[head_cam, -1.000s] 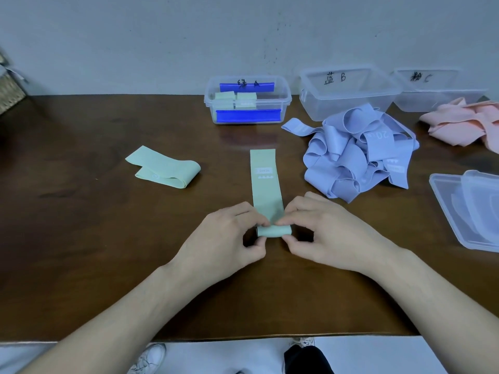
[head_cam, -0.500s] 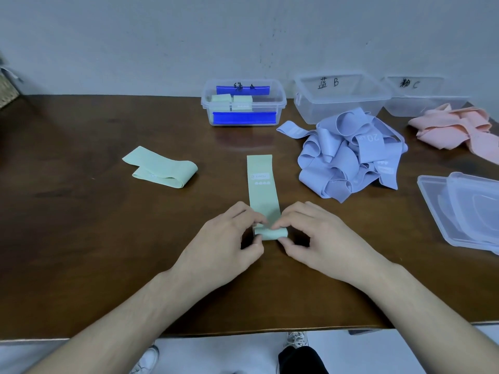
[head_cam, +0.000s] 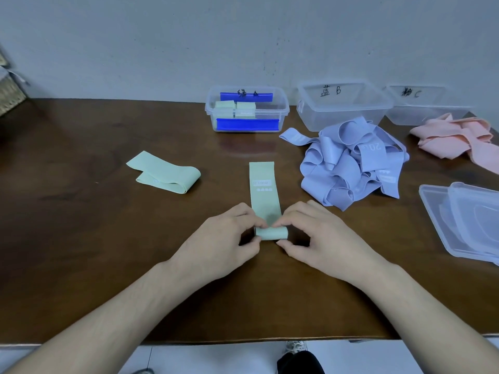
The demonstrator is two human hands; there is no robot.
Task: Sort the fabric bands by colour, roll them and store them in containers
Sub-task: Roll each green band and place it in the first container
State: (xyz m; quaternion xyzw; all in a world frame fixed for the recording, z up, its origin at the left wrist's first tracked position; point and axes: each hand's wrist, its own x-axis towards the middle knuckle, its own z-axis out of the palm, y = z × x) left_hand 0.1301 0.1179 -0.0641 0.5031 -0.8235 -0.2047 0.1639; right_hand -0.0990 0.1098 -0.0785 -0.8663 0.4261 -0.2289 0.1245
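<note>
A mint green band [head_cam: 263, 184] lies lengthwise on the brown table [head_cam: 81, 238], its near end rolled up. My left hand [head_cam: 224, 238] pinches the roll's left side and my right hand [head_cam: 321, 238] pinches its right side. Another green band [head_cam: 164, 172] lies folded flat to the left. A heap of lilac bands [head_cam: 351, 168] sits to the right, and pink bands [head_cam: 459, 139] lie at the far right. Clear container A [head_cam: 247, 109] at the back holds two green rolls. Containers B [head_cam: 343, 103] and C [head_cam: 424, 106] stand beside it.
Clear plastic lids [head_cam: 464, 220] are stacked at the right edge of the table. A woven basket [head_cam: 8, 90] stands at the far left by the wall. Shoes show on the floor below the table's front edge.
Both hands have stayed on the roll and turned it slightly further up the green band. The camera shifted a little.
</note>
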